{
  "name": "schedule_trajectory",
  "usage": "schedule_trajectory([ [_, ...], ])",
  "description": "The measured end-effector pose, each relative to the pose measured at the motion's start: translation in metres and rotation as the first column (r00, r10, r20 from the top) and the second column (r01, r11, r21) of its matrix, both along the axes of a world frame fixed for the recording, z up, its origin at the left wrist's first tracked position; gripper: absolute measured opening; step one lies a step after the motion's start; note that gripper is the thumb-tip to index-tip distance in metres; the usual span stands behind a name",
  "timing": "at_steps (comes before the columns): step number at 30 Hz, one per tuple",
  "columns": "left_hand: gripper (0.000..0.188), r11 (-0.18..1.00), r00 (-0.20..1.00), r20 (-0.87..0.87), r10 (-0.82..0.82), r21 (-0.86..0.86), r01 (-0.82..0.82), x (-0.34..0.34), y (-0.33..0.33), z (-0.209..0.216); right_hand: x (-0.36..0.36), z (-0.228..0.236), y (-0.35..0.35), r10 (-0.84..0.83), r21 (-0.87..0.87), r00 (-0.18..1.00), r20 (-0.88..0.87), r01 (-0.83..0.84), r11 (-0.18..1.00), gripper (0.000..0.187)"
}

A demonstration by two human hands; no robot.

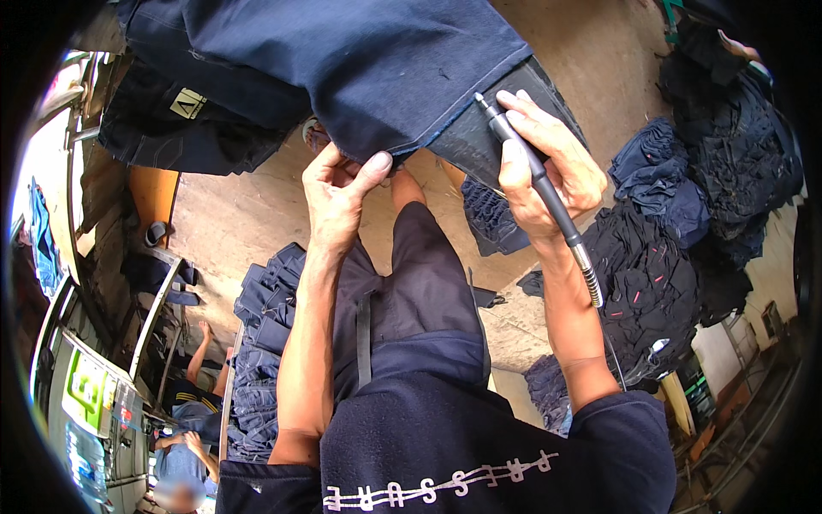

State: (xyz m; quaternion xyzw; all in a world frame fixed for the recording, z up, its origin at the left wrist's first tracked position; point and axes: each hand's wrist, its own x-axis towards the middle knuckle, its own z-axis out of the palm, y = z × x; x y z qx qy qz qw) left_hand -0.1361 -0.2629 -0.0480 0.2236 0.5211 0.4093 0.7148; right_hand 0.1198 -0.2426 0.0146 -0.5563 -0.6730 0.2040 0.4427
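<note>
Dark blue denim trousers (368, 60) lie across the top of the view, with a pale stitched line near the leg's edge. My left hand (338, 193) pinches that edge between thumb and fingers; the fingertips are partly hidden behind the cloth. In my right hand (552, 167) is a slim black pen-shaped handpiece (541, 184), held like a pen. Its metal tip is close to the leg's edge; whether it touches I cannot tell. A spring sleeve and thin cord trail from its rear end toward my right arm. Under the leg's edge shows a dark flat board (479, 128).
Folded dark jeans (265, 343) are stacked at my left. Heaps of dark garments (651, 283) lie on the floor to the right. More dark trousers (171, 120) hang at the upper left. Another person (184, 454) sits at the lower left, beyond a metal frame.
</note>
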Motion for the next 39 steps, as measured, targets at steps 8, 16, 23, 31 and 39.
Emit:
schedule_trajectory([
  [8,0.031,0.999,0.998,-0.035,-0.05,-0.007,0.05,-0.001,0.001,0.0,0.0,-0.003,0.001,-0.082,0.006,0.997,0.011,0.082,0.997,0.024],
  [16,0.031,1.0,0.999,-0.034,-0.017,-0.012,0.016,0.002,0.001,0.002,0.0,-0.005,0.002,-0.173,-0.002,0.985,-0.026,0.173,0.985,0.023],
  [23,0.032,1.0,0.999,-0.031,-0.023,-0.004,0.023,0.002,0.001,0.001,-0.002,-0.003,0.002,-0.14,0.049,0.99,-0.023,0.141,0.989,0.023],
  [31,0.03,1.0,0.999,-0.032,-0.023,-0.008,0.022,0.001,0.0,0.002,0.001,-0.003,-0.002,-0.194,-0.028,0.981,-0.018,0.193,0.981,0.025],
  [39,0.031,0.999,0.999,-0.032,-0.032,0.011,0.032,0.0,0.0,-0.001,-0.007,0.005,-0.001,-0.112,0.015,0.992,-0.058,0.114,0.993,0.022],
])
